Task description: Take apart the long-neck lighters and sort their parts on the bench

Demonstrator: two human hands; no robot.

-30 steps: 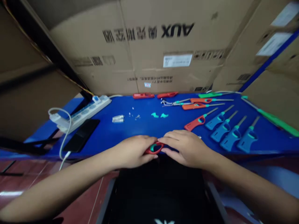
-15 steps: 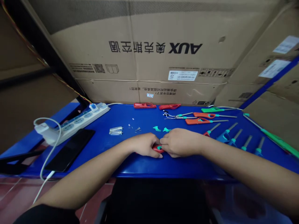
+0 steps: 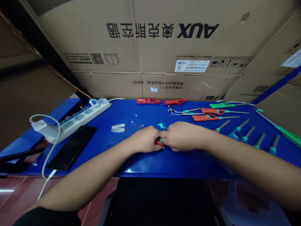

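Both hands meet over the near middle of the blue table (image 3: 145,169). My left hand (image 3: 146,139) is wrapped round a red lighter handle (image 3: 160,143), which shows a bit of teal and is mostly covered by fingers. From the other side my right hand (image 3: 182,136) presses against the same piece with bent fingers; whether it grips the handle or a small part is hidden. Just beyond the fingers lie small teal trigger pieces (image 3: 161,126). Tiny metal parts (image 3: 141,126) and two clear fuel tanks (image 3: 118,128) sit to the left.
Red handle shells (image 3: 148,100) lie along the back by a cardboard box (image 3: 141,56). Metal tubes with wires (image 3: 190,112), orange lighters (image 3: 205,117), a green lighter (image 3: 221,105) and several blue ones (image 3: 235,134) are at right. A power strip (image 3: 82,117) and phone (image 3: 72,147) occupy the left.
The head view has shifted a little. Both hands stay together at the red handle, and less of it shows between the fingers now.
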